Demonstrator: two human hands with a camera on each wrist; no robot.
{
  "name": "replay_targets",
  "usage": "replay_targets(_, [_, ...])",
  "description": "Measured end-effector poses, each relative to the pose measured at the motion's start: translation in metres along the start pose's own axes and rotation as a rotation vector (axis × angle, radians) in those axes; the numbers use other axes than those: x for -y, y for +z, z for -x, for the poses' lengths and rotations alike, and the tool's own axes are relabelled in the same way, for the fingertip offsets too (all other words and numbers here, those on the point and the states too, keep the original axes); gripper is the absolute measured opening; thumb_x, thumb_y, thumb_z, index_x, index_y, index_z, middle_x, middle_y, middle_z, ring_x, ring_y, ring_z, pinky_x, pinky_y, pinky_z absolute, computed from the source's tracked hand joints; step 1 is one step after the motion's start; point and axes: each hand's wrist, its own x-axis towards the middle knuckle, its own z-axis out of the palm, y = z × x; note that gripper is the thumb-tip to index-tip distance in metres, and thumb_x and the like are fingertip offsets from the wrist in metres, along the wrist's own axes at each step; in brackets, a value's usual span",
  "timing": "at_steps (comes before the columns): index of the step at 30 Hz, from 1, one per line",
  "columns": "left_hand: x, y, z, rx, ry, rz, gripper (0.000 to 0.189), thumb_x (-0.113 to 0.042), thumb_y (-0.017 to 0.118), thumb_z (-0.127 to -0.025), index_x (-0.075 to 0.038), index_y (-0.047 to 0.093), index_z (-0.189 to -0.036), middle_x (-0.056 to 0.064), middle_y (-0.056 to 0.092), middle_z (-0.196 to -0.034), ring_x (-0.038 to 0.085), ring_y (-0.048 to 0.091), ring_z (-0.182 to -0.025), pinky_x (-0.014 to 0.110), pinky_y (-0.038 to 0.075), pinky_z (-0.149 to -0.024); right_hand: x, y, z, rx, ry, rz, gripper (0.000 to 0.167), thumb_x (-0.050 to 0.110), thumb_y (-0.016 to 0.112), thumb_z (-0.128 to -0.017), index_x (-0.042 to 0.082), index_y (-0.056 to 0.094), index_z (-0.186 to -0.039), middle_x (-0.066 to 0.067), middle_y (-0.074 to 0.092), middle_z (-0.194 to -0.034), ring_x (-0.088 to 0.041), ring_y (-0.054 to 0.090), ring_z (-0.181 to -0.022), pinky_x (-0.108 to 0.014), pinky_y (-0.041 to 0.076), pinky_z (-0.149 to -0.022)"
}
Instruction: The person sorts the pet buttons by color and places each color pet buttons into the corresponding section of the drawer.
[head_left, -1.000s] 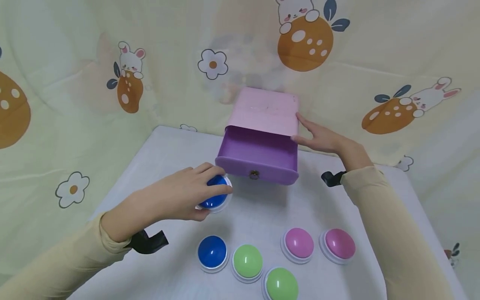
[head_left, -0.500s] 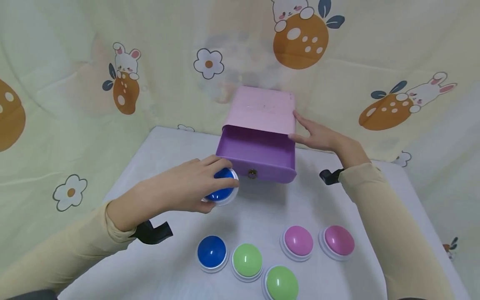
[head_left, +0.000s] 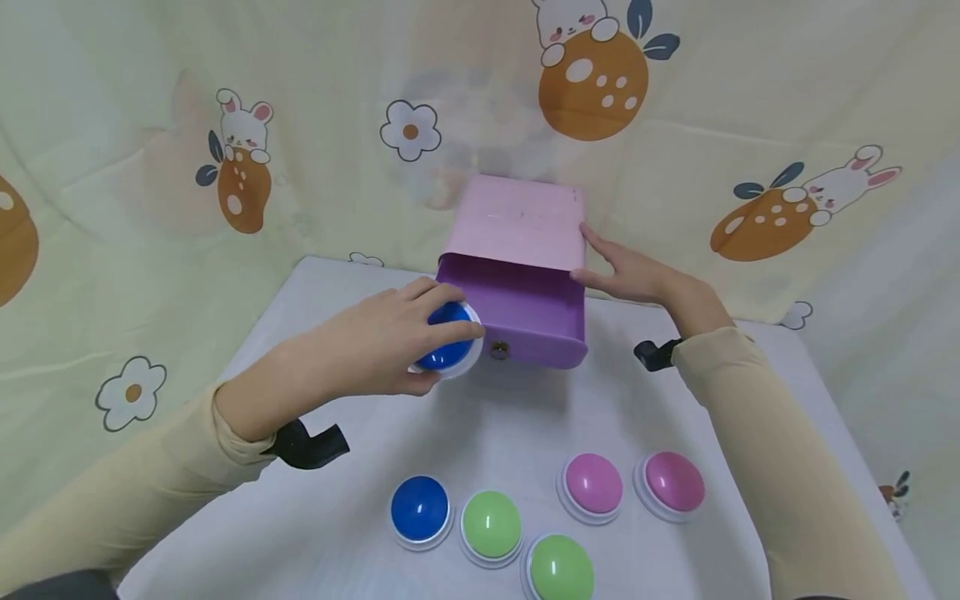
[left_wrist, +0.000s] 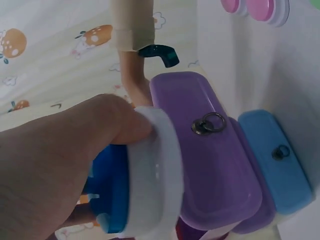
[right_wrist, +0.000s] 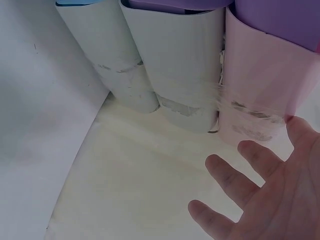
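Note:
My left hand (head_left: 367, 346) grips a blue dome-topped push button (head_left: 444, 357) with a white base, tilted on its side. It is held at the front left corner of a pulled-out purple drawer (head_left: 540, 346), partly covering it. The drawer has a small ring pull (left_wrist: 214, 122) and sits in a pink casing (head_left: 517, 221). Nothing shows in the visible part of its inside. At the casing's right side is my right hand (head_left: 637, 271), fingers spread and straight. In the right wrist view a fingertip appears to touch the pink wall (right_wrist: 270, 75).
A second blue button (head_left: 420, 508), two green buttons (head_left: 491, 524) and two pink buttons (head_left: 593, 483) lie on the white table (head_left: 322, 508) in front. Below the pulled-out drawer are another purple drawer (left_wrist: 267, 217) and a light-blue drawer (left_wrist: 275, 160). A printed cloth (head_left: 315, 167) hangs behind.
My left hand has moved up and slightly right with the blue button, from left of the drawer front to its left corner. The right hand keeps its place at the casing.

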Motion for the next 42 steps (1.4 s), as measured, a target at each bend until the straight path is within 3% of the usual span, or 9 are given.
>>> replay_targets(7, [0.010, 0.002, -0.012, -0.155, -0.109, -0.030, 0.064, -0.040, 0.073, -0.080, -0.026, 0.048, -0.137, 0.014, 0.043, -0.140, 0.034, 0.043, -0.126, 0.049, 0.052, -0.090, 0.000, -0.001, -0.002, -0.002, -0.008, 0.002, 0.091, 0.068, 0.046, -0.086, 0.039, -0.014, -0.148, -0.002, -0.005, -0.161, -0.035, 0.004, -0.147, -0.063, 0.012, -0.113])
replay_targets(15, [0.016, 0.010, -0.035, -0.359, -0.294, 0.083, 0.059, -0.036, 0.067, -0.083, -0.025, 0.048, -0.138, 0.015, 0.041, -0.139, 0.033, 0.042, -0.126, 0.048, 0.052, -0.091, 0.001, -0.001, -0.002, -0.006, -0.002, -0.009, 0.092, 0.070, 0.046, -0.085, 0.039, -0.014, -0.148, -0.002, -0.005, -0.161, -0.035, 0.004, -0.147, -0.063, 0.013, -0.113])
replay_targets(18, [0.017, 0.014, -0.044, -0.390, -0.330, 0.099, 0.058, -0.037, 0.065, -0.084, -0.024, 0.048, -0.138, 0.016, 0.042, -0.138, 0.033, 0.043, -0.125, 0.048, 0.052, -0.090, 0.002, -0.001, -0.001, -0.006, -0.007, -0.012, 0.093, 0.069, 0.046, -0.085, 0.038, -0.014, -0.148, -0.003, -0.004, -0.161, -0.035, 0.004, -0.147, -0.063, 0.013, -0.113])
replay_targets(22, [0.016, 0.018, -0.057, -0.322, -0.377, 0.107, 0.060, -0.042, 0.063, -0.085, -0.025, 0.045, -0.139, 0.015, 0.043, -0.138, 0.033, 0.045, -0.124, 0.048, 0.052, -0.090, 0.003, -0.001, 0.000, -0.009, -0.017, -0.014, 0.092, 0.067, 0.047, -0.086, 0.037, -0.013, -0.149, -0.003, -0.003, -0.161, -0.034, 0.004, -0.148, -0.061, 0.014, -0.114])
replay_targets(28, [0.017, 0.023, -0.076, -0.147, -0.425, 0.175, 0.063, -0.047, 0.063, -0.085, -0.025, 0.043, -0.140, 0.013, 0.047, -0.134, 0.032, 0.049, -0.119, 0.045, 0.052, -0.091, 0.003, -0.001, 0.000, -0.014, -0.018, -0.013, 0.092, 0.067, 0.047, -0.086, 0.037, -0.013, -0.149, -0.003, -0.003, -0.161, -0.034, 0.005, -0.148, -0.061, 0.014, -0.114])
replay_targets(34, [0.020, 0.026, -0.091, 0.005, -0.413, 0.259, 0.064, -0.047, 0.066, -0.082, -0.021, 0.048, -0.138, 0.012, 0.056, -0.126, 0.029, 0.057, -0.110, 0.043, 0.054, -0.088, 0.001, 0.001, 0.000, -0.014, -0.020, -0.020, 0.092, 0.068, 0.047, -0.086, 0.037, -0.012, -0.149, -0.004, -0.002, -0.161, -0.034, 0.005, -0.148, -0.061, 0.015, -0.114])
replay_targets(42, [0.027, 0.039, -0.109, 0.131, -0.394, 0.269, 0.063, -0.045, 0.068, -0.083, -0.018, 0.051, -0.138, 0.007, 0.058, -0.132, 0.026, 0.054, -0.119, 0.042, 0.046, -0.101, -0.001, 0.003, 0.002, -0.013, -0.018, -0.044, 0.090, 0.062, 0.049, -0.089, 0.036, -0.012, -0.150, -0.004, -0.002, -0.161, -0.034, 0.004, -0.148, -0.062, 0.015, -0.113])
